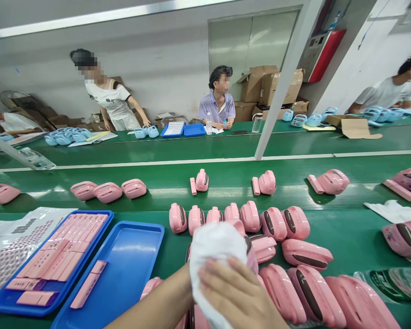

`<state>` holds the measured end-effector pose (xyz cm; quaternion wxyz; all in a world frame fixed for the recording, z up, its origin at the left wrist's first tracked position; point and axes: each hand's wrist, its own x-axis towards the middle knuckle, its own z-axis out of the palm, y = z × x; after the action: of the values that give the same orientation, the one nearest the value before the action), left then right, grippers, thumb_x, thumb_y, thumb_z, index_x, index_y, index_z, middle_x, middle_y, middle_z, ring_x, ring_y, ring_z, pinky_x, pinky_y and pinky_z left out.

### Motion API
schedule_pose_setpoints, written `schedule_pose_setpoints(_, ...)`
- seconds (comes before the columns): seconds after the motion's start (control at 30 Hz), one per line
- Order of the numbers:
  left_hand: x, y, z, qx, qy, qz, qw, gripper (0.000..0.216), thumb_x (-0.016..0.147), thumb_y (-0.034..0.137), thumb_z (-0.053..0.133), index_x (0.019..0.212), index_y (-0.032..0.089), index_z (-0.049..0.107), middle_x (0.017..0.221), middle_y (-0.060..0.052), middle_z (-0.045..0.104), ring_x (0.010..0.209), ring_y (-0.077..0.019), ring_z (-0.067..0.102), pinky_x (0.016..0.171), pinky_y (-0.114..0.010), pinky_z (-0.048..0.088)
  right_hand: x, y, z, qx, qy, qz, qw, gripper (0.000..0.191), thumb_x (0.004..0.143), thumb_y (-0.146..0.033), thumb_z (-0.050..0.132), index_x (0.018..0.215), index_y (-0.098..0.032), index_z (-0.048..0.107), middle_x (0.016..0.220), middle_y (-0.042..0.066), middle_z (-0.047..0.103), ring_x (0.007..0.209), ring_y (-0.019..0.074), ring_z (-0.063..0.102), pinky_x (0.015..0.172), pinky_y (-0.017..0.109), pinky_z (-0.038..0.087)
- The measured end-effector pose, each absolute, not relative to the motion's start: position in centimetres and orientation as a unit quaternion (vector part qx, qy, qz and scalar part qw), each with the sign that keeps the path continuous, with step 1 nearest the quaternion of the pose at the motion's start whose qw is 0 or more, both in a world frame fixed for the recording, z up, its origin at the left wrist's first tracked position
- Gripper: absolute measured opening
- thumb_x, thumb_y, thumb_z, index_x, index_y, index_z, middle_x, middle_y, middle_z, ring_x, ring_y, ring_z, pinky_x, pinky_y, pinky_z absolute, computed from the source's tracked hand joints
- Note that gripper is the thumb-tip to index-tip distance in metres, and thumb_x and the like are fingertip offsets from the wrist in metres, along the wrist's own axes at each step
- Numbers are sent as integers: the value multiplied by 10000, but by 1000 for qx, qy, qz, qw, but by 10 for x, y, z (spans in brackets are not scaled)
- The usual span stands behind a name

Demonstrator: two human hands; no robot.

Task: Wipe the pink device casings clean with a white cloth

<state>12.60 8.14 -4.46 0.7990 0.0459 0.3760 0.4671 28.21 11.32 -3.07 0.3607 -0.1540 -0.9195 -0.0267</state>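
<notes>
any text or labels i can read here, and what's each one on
None can be read.
Pink casings: dark panels, no legible print.
Printed sheets beside the blue tray: rows of marks, too small to read.
Red cabinet on the far wall: panel too blurred.
Cardboard boxes: no markings legible.
White cloth under the right hand: blank.

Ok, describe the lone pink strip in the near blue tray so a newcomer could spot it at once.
Start at the green workbench and look to its near left corner, where two blue trays sit side by side. The left tray is packed with pink strips; the right tray is nearly bare. The lone pink strip lies slanted near that tray's left wall, the only piece there.
</notes>
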Motion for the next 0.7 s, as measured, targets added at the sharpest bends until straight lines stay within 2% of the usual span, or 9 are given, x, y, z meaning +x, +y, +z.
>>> schedule_pose_setpoints(0.07, 137, 101, -36, 28, 363, 404, 839, 512, 826, 546, 463, 1149, 181, 619, 938, -98, 731, 818, -262, 691, 680, -372, 523, 288, 114, -43, -220, -892, 20, 394, 347, 980, -190, 303, 1258, -137, 505, 1388, 15, 445, 1326, 187, 356, 1161, 334, 156)
schedule_pose_setpoints(0.13, 147, 117, -29, 21, 358, 372, 856, 633, 789, 619, 469, 1134, 110, 621, 928, -111, 725, 796, -260, 676, 690, -378, 507, 293, 114, -51, -298, -855, 82, 415, 422, 1001, -273, 246, 1391, -164, 365, 1469, 34, 327, 1373, 220, 261, 1146, 357, 181)
schedule_pose_setpoints(0.23, 156, 127, -22, -15, 325, 372, 869, 700, 761, 665, 463, 1109, 80, 624, 866, -99, 725, 782, -237, 654, 704, -331, 480, 291, 110, -60, -349, -827, 108, 427, 464, 994, -441, 250, 1426, -286, 315, 1479, -15, 301, 1370, 234, 261, 1127, 387, 194)
schedule_pose_setpoints(0.3, 160, 128, -19, -52, 260, 404, 876, 660, 775, 619, 484, 1105, 63, 620, 861, -95, 724, 798, -211, 644, 696, -272, 459, 285, 102, -68, -351, -823, 70, 440, 449, 990, -412, 268, 1424, -314, 326, 1501, -25, 245, 1378, 266, 228, 1126, 421, 176)
schedule_pose_setpoints(0.37, 162, 127, -18, -71, 193, 429, 880, 633, 787, 568, 504, 1124, 42, 606, 927, -113, 718, 853, -215, 639, 716, -260, 450, 276, 93, -79, -348, -819, 38, 454, 464, 992, -343, 258, 1453, -289, 279, 1525, -22, 161, 1402, 284, 134, 1143, 431, 126)
schedule_pose_setpoints(0.5, 160, 125, -23, -52, 144, 474, 867, 555, 827, 483, 481, 1158, 52, 598, 1044, -144, 698, 975, -279, 628, 841, -348, 443, 261, 77, -99, -395, -779, 60, 483, 489, 996, -309, 179, 1484, -300, 154, 1541, -38, 64, 1420, 254, 30, 1166, 465, 34)
schedule_pose_setpoints(0.6, 153, 119, -33, -33, 134, 464, 875, 511, 826, 463, 469, 1115, 76, 634, 989, -141, 717, 959, -276, 646, 815, -351, 463, 263, 74, -95, -461, -716, 147, 503, 526, 984, -351, 149, 1497, -269, 65, 1545, 10, 27, 1409, 302, 40, 1134, 549, 177)
schedule_pose_setpoints(0.7, 147, 113, -39, 5, 109, 408, 906, 509, 792, 495, 498, 1072, 103, 663, 958, -127, 730, 895, -253, 667, 721, -304, 494, 273, 75, -78, -446, -690, 253, 511, 599, 969, -463, 200, 1501, -215, 78, 1536, 60, 81, 1365, 355, 149, 1050, 516, 366)
